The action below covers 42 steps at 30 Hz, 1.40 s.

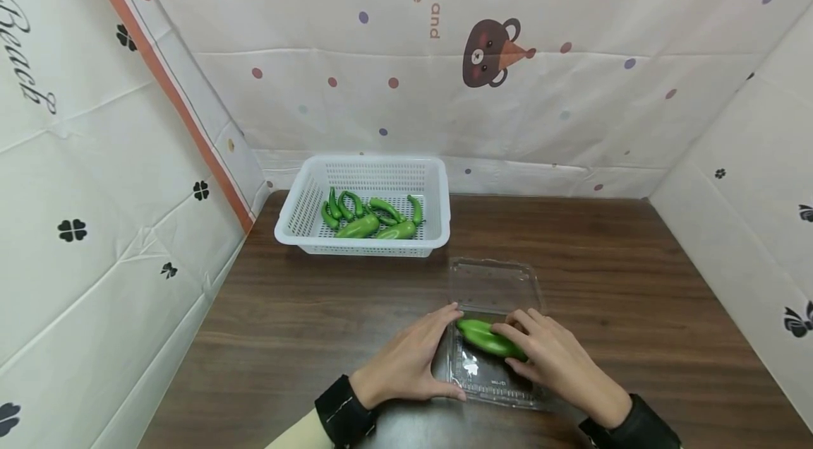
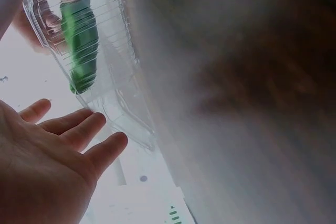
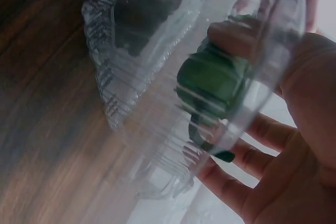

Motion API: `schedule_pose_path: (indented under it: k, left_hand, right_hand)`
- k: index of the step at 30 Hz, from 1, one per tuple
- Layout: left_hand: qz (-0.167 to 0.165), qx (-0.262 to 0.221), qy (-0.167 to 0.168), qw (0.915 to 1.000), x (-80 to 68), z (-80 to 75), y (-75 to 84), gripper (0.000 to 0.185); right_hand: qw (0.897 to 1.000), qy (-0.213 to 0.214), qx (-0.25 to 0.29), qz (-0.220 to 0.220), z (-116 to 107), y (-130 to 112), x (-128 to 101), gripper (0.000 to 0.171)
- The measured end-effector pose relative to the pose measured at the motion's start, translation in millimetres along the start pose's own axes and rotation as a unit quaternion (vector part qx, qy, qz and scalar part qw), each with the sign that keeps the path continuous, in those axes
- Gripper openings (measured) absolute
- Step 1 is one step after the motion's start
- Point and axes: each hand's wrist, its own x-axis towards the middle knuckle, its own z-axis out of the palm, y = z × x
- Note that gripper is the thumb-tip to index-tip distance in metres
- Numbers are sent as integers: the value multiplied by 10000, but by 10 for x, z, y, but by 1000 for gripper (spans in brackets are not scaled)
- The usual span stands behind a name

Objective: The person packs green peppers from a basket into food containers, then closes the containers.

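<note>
A clear plastic clamshell box [image 1: 502,377] lies on the table with its lid [image 1: 494,283] folded back away from me. My right hand [image 1: 551,354] holds a plump green pepper [image 1: 488,338] by its right end, within the box's base. Through the clear wall in the right wrist view, that pepper [image 3: 210,82] shows between thumb and fingers, its stem hanging out. My left hand [image 1: 413,361] is at the box's left side, thumb near the front corner and fingers by the hinge. Its fingers [image 2: 86,132] look extended in the left wrist view, against the box's edge.
A white perforated basket [image 1: 368,244] stands at the back left of the brown wooden table [image 1: 305,336]. It holds several green peppers [image 1: 358,226], some plump, others thin and curved. Printed white sheets [image 1: 356,96] wall off the back and both sides.
</note>
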Motion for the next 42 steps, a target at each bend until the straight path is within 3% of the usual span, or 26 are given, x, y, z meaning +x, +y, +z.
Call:
schedule_pose_path:
  k: [16,27,42]
  left_hand:
    - [-166,-132,-119,9997,0,-11,25,114]
    - [-83,-30,-26,10000,-14,2,23,111]
    - [-235,-140,-219,9994,-8,-22,30,107]
  right_hand:
    - [9992,-288,-81,283,53,-27,-7,60]
    - [9987,-285,-185,381,117,-53,-22,61]
    - [9986,-263,-177,420,146,-59,-41,61]
